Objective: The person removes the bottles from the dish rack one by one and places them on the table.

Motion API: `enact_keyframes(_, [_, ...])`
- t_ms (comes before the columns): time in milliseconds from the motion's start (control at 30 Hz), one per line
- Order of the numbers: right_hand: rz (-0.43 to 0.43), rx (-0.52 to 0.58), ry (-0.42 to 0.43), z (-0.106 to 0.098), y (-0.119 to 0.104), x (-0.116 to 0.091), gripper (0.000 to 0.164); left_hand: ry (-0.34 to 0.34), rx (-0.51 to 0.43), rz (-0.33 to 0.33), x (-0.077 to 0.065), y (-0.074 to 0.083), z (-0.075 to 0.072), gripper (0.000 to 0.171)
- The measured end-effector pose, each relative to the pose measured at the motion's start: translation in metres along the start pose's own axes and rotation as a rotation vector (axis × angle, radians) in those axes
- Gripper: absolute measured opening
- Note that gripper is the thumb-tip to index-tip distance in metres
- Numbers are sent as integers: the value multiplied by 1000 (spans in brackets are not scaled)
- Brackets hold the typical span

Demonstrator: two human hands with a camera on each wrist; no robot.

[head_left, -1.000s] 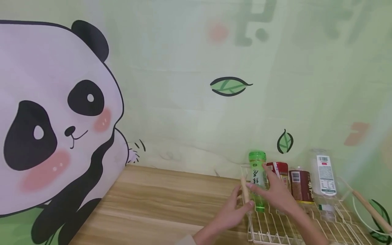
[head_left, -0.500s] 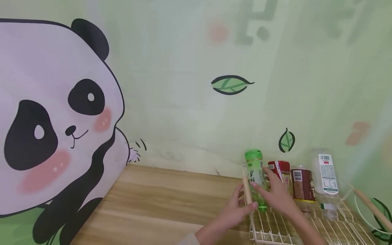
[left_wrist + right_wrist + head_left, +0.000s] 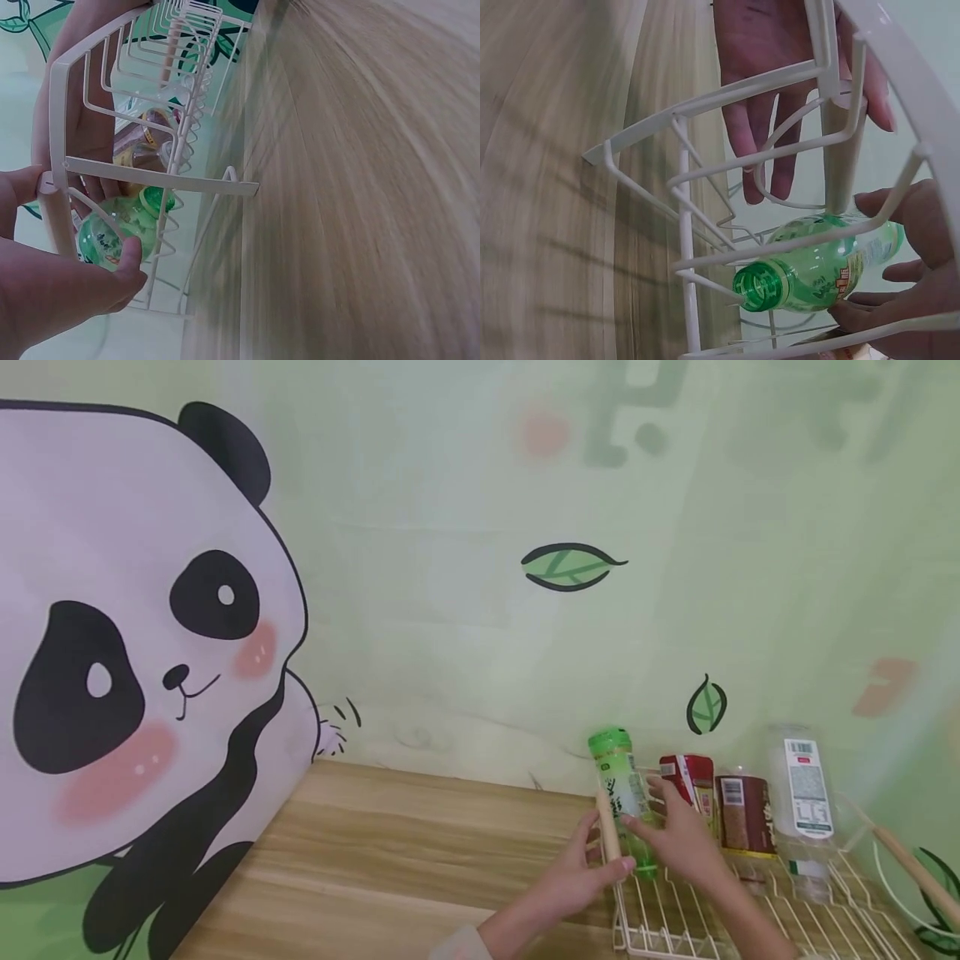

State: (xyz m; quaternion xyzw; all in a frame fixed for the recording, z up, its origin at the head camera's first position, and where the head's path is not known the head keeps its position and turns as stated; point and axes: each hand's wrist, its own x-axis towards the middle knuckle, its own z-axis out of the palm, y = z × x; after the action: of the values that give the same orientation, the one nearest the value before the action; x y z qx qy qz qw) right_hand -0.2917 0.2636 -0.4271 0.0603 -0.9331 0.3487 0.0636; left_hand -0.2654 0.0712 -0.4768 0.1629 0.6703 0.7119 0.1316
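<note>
A green plastic tea bottle (image 3: 617, 777) leans left in the wire rack, its wide green base up and green neck (image 3: 759, 286) down at the wires. My right hand (image 3: 681, 827) holds its side, thumb in front and fingers behind. At the rack's left end, my left hand (image 3: 570, 868) is around the pale wooden handle (image 3: 608, 827), its thumb reaching past toward the bottle in the left wrist view. Several of its fingers (image 3: 784, 150) hang fairly straight in the right wrist view. The white wire rack (image 3: 667, 939) stands on the wooden table (image 3: 420, 843).
Along the rack's back stand a red container (image 3: 692, 781), a maroon canister (image 3: 744, 814) and a clear container with a white label (image 3: 808, 789). Another wooden handle (image 3: 911, 864) is at the rack's right end. A panda-printed cloth (image 3: 450, 652) hangs behind.
The bottle's upper end has tipped left while its lower end shifted slightly right, with my right hand on it. My left hand stays at the wooden handle.
</note>
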Motion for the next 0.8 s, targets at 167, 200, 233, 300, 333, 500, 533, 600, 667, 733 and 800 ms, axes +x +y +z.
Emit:
enact_keyframes(167, [21, -47, -34, 4, 2, 4, 92, 10, 5, 11, 1, 0, -1, 91])
enact_keyframes(200, [27, -51, -44, 4, 3, 4, 93, 6, 1, 11, 1, 0, -1, 92])
enact_keyframes(233, [33, -51, -54, 5, 4, 4, 94, 3, 2, 8, 1, 0, -1, 92])
enact_keyframes(300, [44, -62, -63, 6, 5, 4, 94, -3, -5, 0, 1, 0, -1, 92])
enact_keyframes(333, [50, -63, -65, 7, 5, 4, 94, -6, -10, -2, 1, -1, -1, 92])
enact_keyframes(500, [55, -81, -67, 10, 8, 4, 93, -11, -28, -4, 1, -2, 0, 91])
enact_keyframes(533, [54, -87, -68, 10, 8, 4, 93, -12, -27, -2, 1, -2, 0, 92])
enact_keyframes(600, [51, -97, -75, 10, 8, 5, 94, -6, -22, -6, 1, -3, 0, 91])
enact_keyframes(667, [51, -103, -84, 10, 8, 5, 94, -5, -18, -5, 2, -3, 0, 91])
enact_keyframes(733, [56, -106, -93, 10, 7, 5, 95, -2, -11, -7, 2, -4, 0, 91])
enact_keyframes(800, [61, -105, -101, 9, 5, 5, 96, -1, -14, -11, 2, -4, -1, 91])
